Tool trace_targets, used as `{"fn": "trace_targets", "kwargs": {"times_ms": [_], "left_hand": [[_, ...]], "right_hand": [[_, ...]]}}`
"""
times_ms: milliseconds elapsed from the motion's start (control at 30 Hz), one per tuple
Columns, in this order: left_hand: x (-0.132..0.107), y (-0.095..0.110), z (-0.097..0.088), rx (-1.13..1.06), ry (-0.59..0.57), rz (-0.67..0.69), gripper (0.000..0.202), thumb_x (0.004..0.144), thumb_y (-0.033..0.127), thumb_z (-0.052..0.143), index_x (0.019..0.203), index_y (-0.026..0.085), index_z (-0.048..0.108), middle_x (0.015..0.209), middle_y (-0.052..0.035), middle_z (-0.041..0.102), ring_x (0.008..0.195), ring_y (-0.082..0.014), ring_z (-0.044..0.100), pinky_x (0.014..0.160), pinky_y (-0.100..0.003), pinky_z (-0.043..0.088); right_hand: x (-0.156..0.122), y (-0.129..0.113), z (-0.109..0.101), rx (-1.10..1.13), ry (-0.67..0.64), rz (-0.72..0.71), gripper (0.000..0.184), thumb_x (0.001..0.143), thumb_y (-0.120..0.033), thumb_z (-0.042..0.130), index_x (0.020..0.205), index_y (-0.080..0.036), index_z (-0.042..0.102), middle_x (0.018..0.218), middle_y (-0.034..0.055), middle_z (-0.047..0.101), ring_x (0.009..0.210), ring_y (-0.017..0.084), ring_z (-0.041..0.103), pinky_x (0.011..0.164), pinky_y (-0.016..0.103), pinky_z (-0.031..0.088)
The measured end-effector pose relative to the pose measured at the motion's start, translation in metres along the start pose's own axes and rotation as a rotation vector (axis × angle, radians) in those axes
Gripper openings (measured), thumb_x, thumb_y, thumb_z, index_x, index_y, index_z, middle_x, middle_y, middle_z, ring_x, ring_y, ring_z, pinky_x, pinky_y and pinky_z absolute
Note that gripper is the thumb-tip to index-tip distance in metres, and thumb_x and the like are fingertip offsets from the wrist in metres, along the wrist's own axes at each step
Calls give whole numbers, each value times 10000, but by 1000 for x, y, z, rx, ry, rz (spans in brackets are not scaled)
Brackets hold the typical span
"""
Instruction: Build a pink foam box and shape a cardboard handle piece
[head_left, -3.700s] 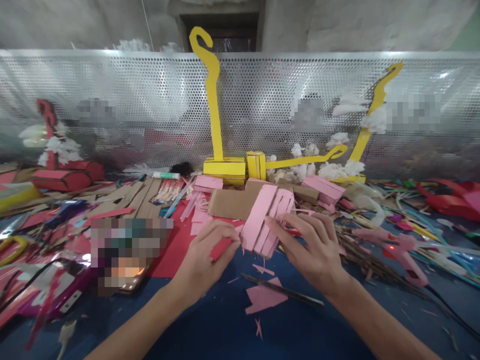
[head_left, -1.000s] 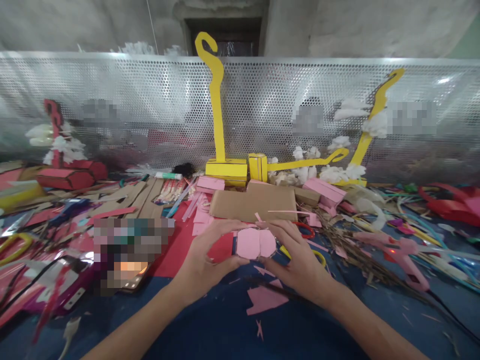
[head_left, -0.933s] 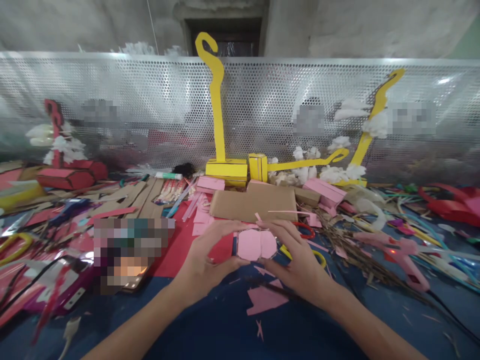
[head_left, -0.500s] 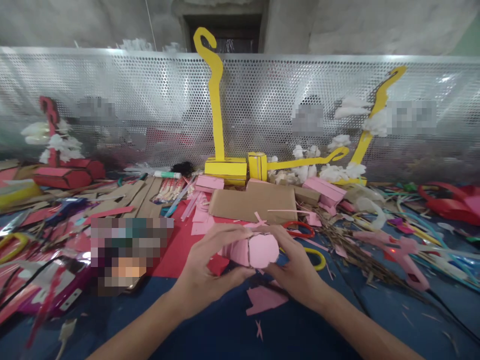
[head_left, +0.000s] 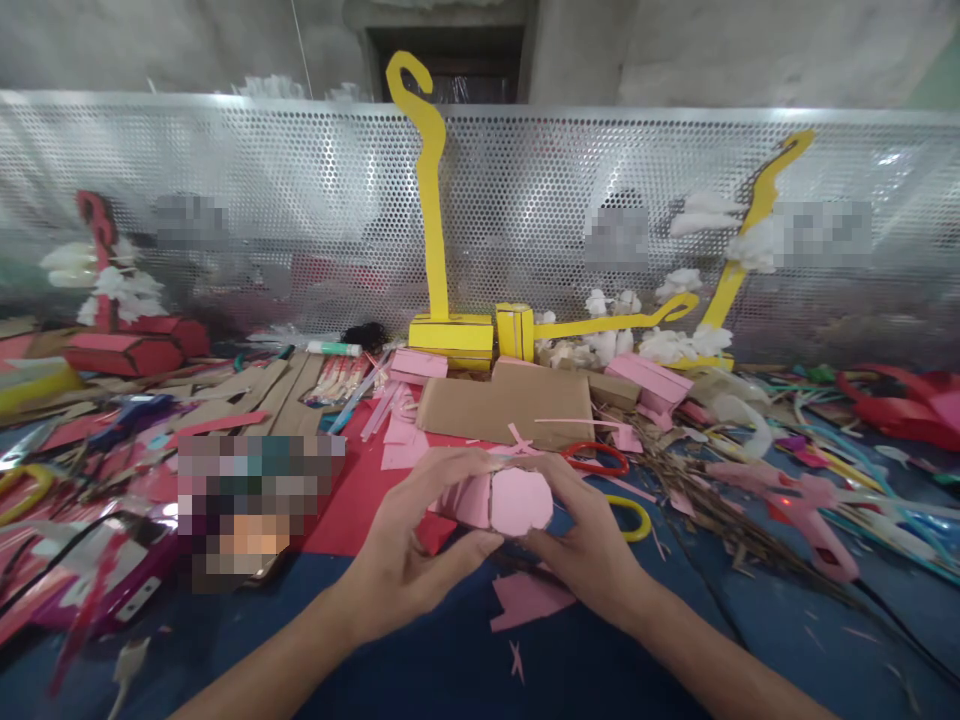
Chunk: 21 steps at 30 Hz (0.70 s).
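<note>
On the white tube with a green cap (head_left: 334,349) at the back of the blue table (head_left: 420,665), any print is too small for us to read. The pale marks on the purple device (head_left: 120,590) at the left are just as unclear. Blocky blurring covers the flat object (head_left: 259,500) beside it and patches of the perforated metal sheet (head_left: 517,200), so we cannot make out what is under them.

In the middle, above the table's near part, we hold a pink paper form (head_left: 521,502); its eight-sided end faces us and pink panels slant away on its left. We cannot tell whether it is one piece or two. Our left hand (head_left: 401,535) curls its fingers over the top with the thumb below, pinching it from the left; our right hand (head_left: 592,555) grips the other side in the same way, and our fingers hide some edges.

Just behind the form, brown cardboard (head_left: 495,405) takes up the space between us and the upright yellow hooked strip (head_left: 427,210) on its yellow box (head_left: 450,342). A red loop (head_left: 600,460) and a yellow loop (head_left: 634,520) lie right beside our right hand. Farther right, twigs (head_left: 724,505) crowd up to a pink glue gun (head_left: 817,510) with a lit light. Below our hands lies a pink scrap (head_left: 529,602).
</note>
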<state>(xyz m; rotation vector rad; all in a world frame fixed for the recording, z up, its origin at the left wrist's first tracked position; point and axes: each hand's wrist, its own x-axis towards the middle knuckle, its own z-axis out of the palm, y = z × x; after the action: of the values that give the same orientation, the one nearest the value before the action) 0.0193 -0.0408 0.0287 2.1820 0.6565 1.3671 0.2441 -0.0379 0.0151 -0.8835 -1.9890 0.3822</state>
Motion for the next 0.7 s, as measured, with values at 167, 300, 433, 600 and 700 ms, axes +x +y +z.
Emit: {"fn": "trace_targets", "kwargs": {"times_ms": [167,300,433,600,700], "left_hand": [[1,1,0,10,-2,-11,516,887,148,682,1362,292,538,1308,-82,665,1240,-230,599,1063,-417,503],[2,0,0,-10,12,-35,487,898,165,672,1347,308,548,1307,-63,661,1237,-218,596,1059,-397,505],[4,-7,-1,-31,51,-93,401,904,209,682,1287,283,592,1248,-66,673,1169,-222,619,1019,-393,518],[5,-21,0,-103,65,-184,409,909,246,698,1303,267,592,1288,-80,662,1188,-231,620,1046,-407,504],[5,-25,3,-171,45,-210,444,877,243,745,1298,261,604,1290,-75,677,1180,-221,636,1040,-379,520]], "right_hand": [[0,-1,1,-26,15,12,376,890,-295,739,1241,-273,608,1193,86,705,1120,276,653,929,410,542],[1,0,2,-58,39,13,371,891,-320,744,1235,-274,614,1178,83,710,1097,273,662,903,396,554],[2,1,4,-57,42,31,294,872,-384,765,1111,-262,647,1055,59,721,957,248,677,802,351,556],[2,0,3,11,92,47,385,870,-517,727,1148,-260,659,1074,79,713,1003,278,669,847,381,549],[2,-2,1,79,121,54,380,889,-518,705,1160,-256,659,1079,70,703,985,253,663,847,361,541]]}}
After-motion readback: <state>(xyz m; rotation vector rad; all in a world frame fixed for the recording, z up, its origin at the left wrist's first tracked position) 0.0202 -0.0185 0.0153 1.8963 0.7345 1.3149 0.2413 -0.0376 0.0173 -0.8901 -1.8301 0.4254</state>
